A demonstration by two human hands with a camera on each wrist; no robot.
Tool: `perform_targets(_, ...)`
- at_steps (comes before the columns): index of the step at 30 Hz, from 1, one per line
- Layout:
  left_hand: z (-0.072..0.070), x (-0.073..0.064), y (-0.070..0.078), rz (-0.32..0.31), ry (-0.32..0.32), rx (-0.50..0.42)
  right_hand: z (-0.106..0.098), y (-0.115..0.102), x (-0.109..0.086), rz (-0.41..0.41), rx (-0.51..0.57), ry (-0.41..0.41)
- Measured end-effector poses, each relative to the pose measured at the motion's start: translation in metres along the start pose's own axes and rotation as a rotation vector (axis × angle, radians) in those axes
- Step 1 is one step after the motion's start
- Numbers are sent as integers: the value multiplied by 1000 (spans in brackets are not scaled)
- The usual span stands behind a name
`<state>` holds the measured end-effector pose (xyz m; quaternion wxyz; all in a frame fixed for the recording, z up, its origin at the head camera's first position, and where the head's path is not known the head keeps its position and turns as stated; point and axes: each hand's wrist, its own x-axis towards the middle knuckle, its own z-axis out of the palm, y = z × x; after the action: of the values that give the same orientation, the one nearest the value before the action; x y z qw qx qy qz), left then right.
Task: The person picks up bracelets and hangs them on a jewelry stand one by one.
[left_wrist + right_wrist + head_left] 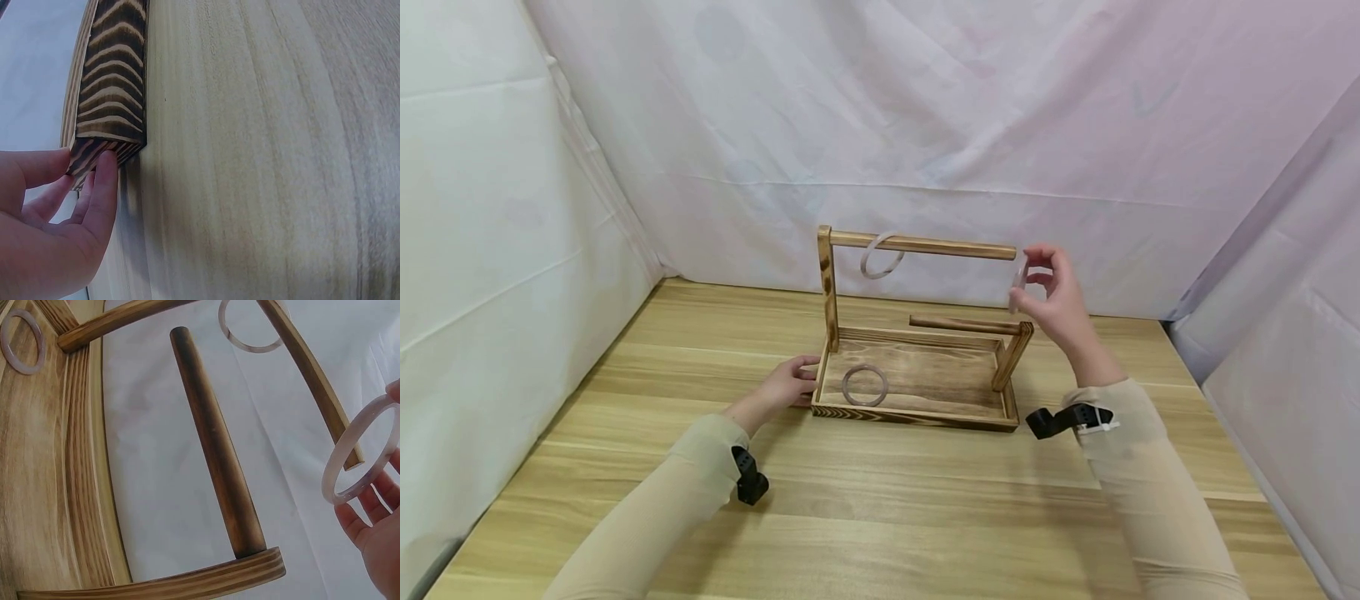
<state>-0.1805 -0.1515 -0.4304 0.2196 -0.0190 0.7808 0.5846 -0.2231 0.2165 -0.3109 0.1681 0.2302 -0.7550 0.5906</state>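
A wooden bangle stand has a shallow tray (917, 423) and two horizontal rods on posts. In the head view, my right hand (1058, 296) pinches a pale bangle (352, 447) between thumb and fingers at the free end of the upper rod (955, 247). The right wrist view shows that rod's tip within the ring's outline; whether it has passed through I cannot tell. A second bangle (865, 265) hangs on the upper rod. Another bangle (865, 403) lies in the tray at its left. My left hand (786, 383) holds the tray's left end, thumb and fingertips against the wood.
The lower rod (962, 324) runs leftward from a short post (1011, 358) at the tray's right and holds no bangle. A wood-grain table (880, 508) lies beneath. White cloth (925, 108) hangs behind and at both sides.
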Motion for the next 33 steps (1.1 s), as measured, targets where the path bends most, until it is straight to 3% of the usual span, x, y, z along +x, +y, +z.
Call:
perform_targets(17,1,-1,0,8,3,-3,-8,-1,10,69,-13,19)
perform_targets(27,1,0,0,2,4,-7,-7,5,12,146,126,87)
perform_targets(33,1,-1,1,-3,11,2,-10,8,14,153,86,59)
